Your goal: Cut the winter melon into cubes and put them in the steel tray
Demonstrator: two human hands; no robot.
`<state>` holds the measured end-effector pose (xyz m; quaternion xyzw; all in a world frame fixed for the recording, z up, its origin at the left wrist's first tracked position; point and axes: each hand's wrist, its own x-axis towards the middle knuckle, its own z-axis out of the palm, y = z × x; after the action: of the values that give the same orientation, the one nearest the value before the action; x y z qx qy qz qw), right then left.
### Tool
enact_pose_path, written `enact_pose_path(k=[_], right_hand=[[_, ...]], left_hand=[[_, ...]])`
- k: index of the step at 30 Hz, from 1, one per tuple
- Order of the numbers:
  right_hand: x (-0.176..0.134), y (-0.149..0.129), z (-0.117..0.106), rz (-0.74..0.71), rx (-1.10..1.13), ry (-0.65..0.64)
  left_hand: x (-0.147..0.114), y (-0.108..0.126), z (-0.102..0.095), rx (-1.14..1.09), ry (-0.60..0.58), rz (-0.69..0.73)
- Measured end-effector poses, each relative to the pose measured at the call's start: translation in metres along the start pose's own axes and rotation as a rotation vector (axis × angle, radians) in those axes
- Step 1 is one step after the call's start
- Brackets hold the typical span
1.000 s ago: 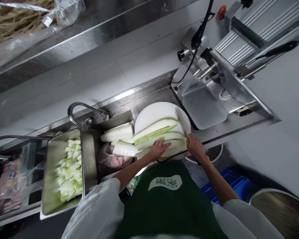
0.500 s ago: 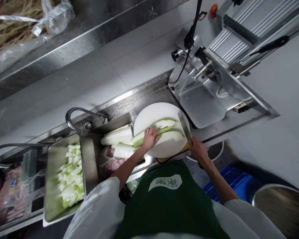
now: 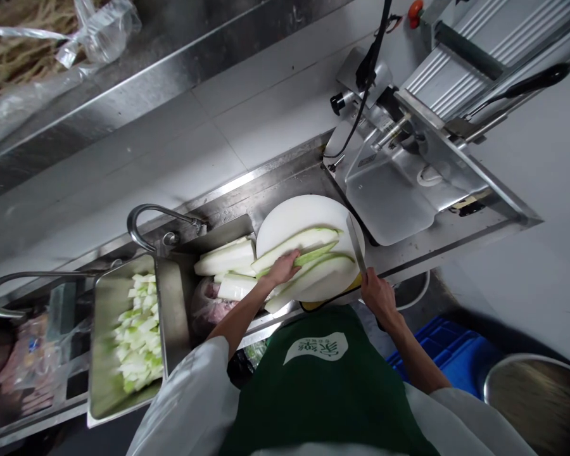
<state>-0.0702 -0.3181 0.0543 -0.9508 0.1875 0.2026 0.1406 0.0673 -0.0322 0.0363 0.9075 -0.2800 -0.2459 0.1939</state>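
Long pale-green gourd pieces with white flesh lie side by side on a round white cutting board [image 3: 285,218]. My left hand [image 3: 285,268] is closed on the middle gourd strip [image 3: 317,253], its fingers bent over it. One long gourd piece [image 3: 300,243] lies above that strip, and another [image 3: 330,269] below it. My right hand [image 3: 379,294] is wrapped round the handle of a knife [image 3: 356,246]. The blade stands over the board's right side, just right of the gourd tips, apart from my left hand.
Left of the board, a sink holds thick white gourd chunks [image 3: 232,258] and bagged meat [image 3: 213,307]. A metal pan [image 3: 99,354] with diced gourd [image 3: 140,335] sits farther left, beneath curved faucets [image 3: 140,212]. A slicing machine [image 3: 384,196] is at right. Blue crates [image 3: 449,354] stand below.
My left hand has drawn slightly left and down, its fingers more bent. The gourd pieces have spread apart, the lower one sticking out past the board's left edge. The knife stays in my right hand.
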Motion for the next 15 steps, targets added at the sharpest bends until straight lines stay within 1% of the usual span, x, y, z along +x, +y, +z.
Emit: enact_pose_path(k=[4, 5, 7, 9, 10, 12, 14, 15], right_hand=[[0.000, -0.001, 0.000, -0.005, 0.012, 0.002], [0.000, 0.000, 0.000, 0.002, 0.014, -0.002], [0.001, 0.001, 0.001, 0.013, 0.011, -0.002], [0.002, 0.003, 0.003, 0.010, 0.004, 0.008], [0.002, 0.004, 0.004, 0.003, 0.004, 0.013], [0.003, 0.006, 0.005, -0.010, 0.014, 0.005], [0.004, 0.008, 0.005, -0.016, 0.026, -0.004], [0.005, 0.010, 0.005, -0.015, 0.031, -0.003]], left_hand=[[0.011, -0.004, -0.009, 0.019, -0.017, -0.053], [0.010, -0.003, -0.013, 0.001, 0.008, -0.074], [0.001, 0.003, -0.022, -0.071, 0.100, -0.080], [-0.018, 0.016, -0.029, -0.164, 0.173, -0.025], [-0.029, 0.024, -0.030, -0.203, 0.166, 0.022], [-0.052, 0.040, -0.026, -0.236, 0.063, 0.122], [-0.069, 0.050, -0.012, -0.212, -0.053, 0.172], [-0.075, 0.052, -0.003, -0.185, -0.074, 0.163]])
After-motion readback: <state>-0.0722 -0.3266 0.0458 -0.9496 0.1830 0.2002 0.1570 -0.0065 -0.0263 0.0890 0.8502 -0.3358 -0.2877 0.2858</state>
